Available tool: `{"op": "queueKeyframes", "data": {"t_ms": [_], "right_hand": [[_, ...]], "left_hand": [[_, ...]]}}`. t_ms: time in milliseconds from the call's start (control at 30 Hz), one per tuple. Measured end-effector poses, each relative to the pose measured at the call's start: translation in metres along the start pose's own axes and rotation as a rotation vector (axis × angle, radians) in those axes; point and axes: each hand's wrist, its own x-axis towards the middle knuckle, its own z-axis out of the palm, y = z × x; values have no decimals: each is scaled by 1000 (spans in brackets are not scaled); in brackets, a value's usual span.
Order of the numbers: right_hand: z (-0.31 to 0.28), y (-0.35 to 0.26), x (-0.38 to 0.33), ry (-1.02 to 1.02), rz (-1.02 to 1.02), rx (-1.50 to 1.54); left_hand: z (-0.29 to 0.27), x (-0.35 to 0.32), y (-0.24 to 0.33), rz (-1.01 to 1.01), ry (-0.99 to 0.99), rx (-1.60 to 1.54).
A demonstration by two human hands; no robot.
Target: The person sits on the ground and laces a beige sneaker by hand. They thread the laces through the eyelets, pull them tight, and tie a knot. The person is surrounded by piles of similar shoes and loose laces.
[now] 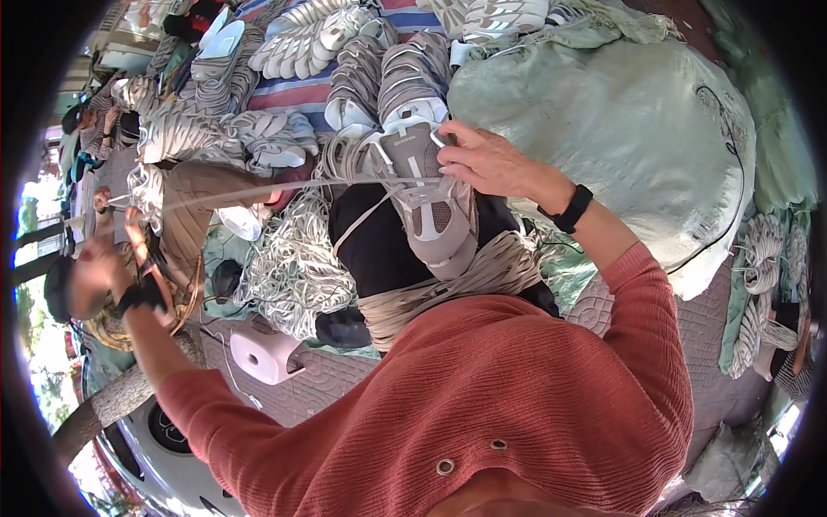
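A grey shoe upper (426, 194) with white trim rests across my lap, its toe toward me. My right hand (487, 162) is closed on the upper's right edge, near the white collar. From the eyelets a pale shoelace (284, 186) stretches taut to the left. It leads to my left hand (102, 269), raised far out at the left and smeared by motion; the lace appears gripped there, though single fingers do not show. Another length of lace loops down the upper's left side. Bundled beige laces (457, 280) lie over my dark-clad lap.
A heap of loose white laces (297, 258) lies left of my lap. Stacked shoe uppers (413, 77) cover a striped cloth ahead. A large pale sack (603, 146) bulges at the right. A pink stool (263, 349) stands lower left; a co-worker (194, 194) sits beyond it.
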Motion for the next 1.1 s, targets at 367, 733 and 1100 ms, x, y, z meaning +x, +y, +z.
{"op": "queueKeyframes", "data": {"t_ms": [367,733,1100], "right_hand": [[-12,-13,19,-56,76,-158],[-5,-20,43,-349,-45,-138],[-5,-19,35,-67,27,220]], "left_hand": [[19,-73,92,-877,39,-438],[8,-130,371,-1167,-620,-1882],[-55,-191,537,205,-1084,-1290]]}}
